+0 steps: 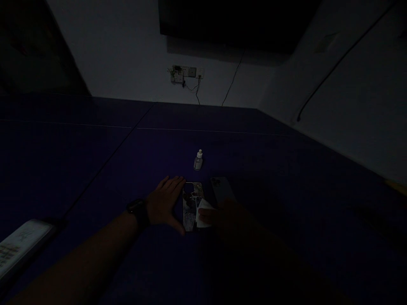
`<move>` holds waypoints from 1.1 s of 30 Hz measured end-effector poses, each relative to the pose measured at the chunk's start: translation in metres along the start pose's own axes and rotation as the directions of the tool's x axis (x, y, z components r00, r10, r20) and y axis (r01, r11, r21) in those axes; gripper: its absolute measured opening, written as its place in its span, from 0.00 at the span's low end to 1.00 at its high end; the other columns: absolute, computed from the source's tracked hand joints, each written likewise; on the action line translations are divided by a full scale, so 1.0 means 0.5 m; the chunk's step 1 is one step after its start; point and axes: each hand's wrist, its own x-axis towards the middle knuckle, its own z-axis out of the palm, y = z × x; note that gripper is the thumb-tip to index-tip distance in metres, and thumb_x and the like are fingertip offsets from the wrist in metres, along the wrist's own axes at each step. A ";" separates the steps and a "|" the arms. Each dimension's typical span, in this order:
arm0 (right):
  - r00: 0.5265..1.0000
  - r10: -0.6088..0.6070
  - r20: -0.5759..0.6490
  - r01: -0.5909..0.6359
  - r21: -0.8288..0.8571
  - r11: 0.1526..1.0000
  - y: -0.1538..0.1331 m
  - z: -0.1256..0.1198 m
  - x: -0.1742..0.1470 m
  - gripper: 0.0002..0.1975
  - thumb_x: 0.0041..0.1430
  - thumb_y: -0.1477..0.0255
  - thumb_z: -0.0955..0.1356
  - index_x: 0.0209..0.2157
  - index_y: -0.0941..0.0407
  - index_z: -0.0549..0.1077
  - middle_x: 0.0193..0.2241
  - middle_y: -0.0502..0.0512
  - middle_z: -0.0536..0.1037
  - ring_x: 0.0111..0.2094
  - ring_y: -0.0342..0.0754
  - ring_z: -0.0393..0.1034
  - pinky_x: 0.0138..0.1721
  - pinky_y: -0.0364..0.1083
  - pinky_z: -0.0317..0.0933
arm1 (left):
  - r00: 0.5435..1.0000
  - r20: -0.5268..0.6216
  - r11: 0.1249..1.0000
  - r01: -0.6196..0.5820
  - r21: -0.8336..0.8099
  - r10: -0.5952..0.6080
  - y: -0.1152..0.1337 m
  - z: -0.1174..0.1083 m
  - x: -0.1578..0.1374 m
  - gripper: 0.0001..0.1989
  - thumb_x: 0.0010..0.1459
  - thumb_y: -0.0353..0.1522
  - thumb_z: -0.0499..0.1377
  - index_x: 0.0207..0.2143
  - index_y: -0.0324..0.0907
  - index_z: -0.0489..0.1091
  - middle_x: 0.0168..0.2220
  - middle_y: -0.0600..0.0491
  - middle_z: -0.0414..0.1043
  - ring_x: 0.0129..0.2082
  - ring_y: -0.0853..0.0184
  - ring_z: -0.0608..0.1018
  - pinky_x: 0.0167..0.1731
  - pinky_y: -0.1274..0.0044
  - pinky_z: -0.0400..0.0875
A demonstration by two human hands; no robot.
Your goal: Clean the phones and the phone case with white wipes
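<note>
A phone case (190, 216) with a printed picture lies on the dark purple surface. Along its left edge rests my left hand (165, 203), fingers stretched out and thumb spread toward the near corner. My right hand (219, 214), dim in shadow, presses a folded white tissue (203, 207) onto the case's right side. Just right of the case lies a phone (222, 188), camera side up, partly hidden by my right hand. Beyond the case stands a small dropper bottle (198, 162) with a white top.
A white box (23, 241) with printing sits at the lower left. Wall sockets (187, 72) with plugs and cables are on the far wall, under a large dark screen (235, 25). A cable (343, 59) hangs along the right wall. The room is very dark.
</note>
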 end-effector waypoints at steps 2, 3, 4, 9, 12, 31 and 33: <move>1.000 0.012 0.009 -0.012 -0.015 1.000 0.004 -0.004 -0.002 0.18 0.63 0.72 0.66 0.53 0.52 0.76 0.36 0.59 0.81 0.33 0.50 0.68 0.37 0.49 0.54 | 1.000 0.014 1.000 0.011 -0.001 -0.011 0.001 -0.001 0.000 0.70 0.39 0.71 0.57 0.71 0.33 0.41 0.71 0.27 0.45 0.70 0.37 0.54 0.67 0.49 0.39; 1.000 -0.014 0.014 0.014 -0.018 1.000 0.006 -0.005 -0.003 0.17 0.62 0.71 0.67 0.52 0.52 0.76 0.34 0.58 0.80 0.33 0.51 0.67 0.37 0.49 0.54 | 1.000 0.018 1.000 0.013 -0.002 -0.013 0.002 -0.001 0.000 0.71 0.39 0.71 0.57 0.71 0.33 0.41 0.71 0.27 0.46 0.70 0.37 0.54 0.67 0.49 0.39; 0.998 -0.054 0.023 0.054 -0.017 0.998 0.006 -0.004 -0.004 0.16 0.62 0.70 0.67 0.51 0.52 0.77 0.34 0.58 0.80 0.33 0.51 0.67 0.38 0.49 0.54 | 1.000 0.018 1.000 0.013 -0.004 -0.013 0.002 -0.002 0.000 0.71 0.38 0.71 0.57 0.71 0.34 0.41 0.71 0.27 0.46 0.70 0.37 0.54 0.67 0.49 0.39; 0.997 -0.083 0.001 0.083 -0.006 0.997 0.001 0.006 -0.001 0.18 0.64 0.71 0.65 0.54 0.48 0.76 0.37 0.57 0.81 0.34 0.50 0.67 0.40 0.50 0.53 | 1.000 0.009 1.000 0.014 -0.004 -0.014 0.003 -0.003 0.002 0.71 0.38 0.71 0.57 0.72 0.35 0.40 0.71 0.29 0.45 0.70 0.37 0.54 0.67 0.50 0.39; 1.000 -0.019 -0.009 0.019 -0.008 1.000 0.001 0.002 -0.002 0.18 0.63 0.71 0.66 0.53 0.50 0.77 0.36 0.58 0.81 0.34 0.50 0.67 0.40 0.50 0.53 | 1.000 0.016 1.000 0.023 -0.011 -0.023 0.002 -0.003 0.002 0.72 0.37 0.71 0.57 0.71 0.34 0.41 0.71 0.28 0.46 0.70 0.37 0.55 0.67 0.49 0.39; 0.993 -0.012 -0.121 0.014 0.009 1.000 0.012 0.038 0.012 0.21 0.61 0.75 0.65 0.55 0.48 0.74 0.54 0.53 0.79 0.38 0.51 0.70 0.42 0.51 0.55 | 1.000 0.005 1.000 0.019 0.005 -0.019 0.000 0.000 0.002 0.72 0.37 0.72 0.56 0.72 0.35 0.42 0.71 0.29 0.47 0.69 0.37 0.55 0.67 0.49 0.41; 0.995 -0.007 -0.098 0.008 0.011 1.000 0.004 0.038 0.019 0.24 0.62 0.76 0.64 0.58 0.48 0.72 0.59 0.53 0.75 0.41 0.51 0.70 0.43 0.52 0.56 | 1.000 -0.001 1.000 0.008 0.006 -0.008 -0.001 0.002 0.001 0.72 0.37 0.72 0.56 0.72 0.36 0.41 0.71 0.30 0.47 0.69 0.37 0.55 0.67 0.49 0.40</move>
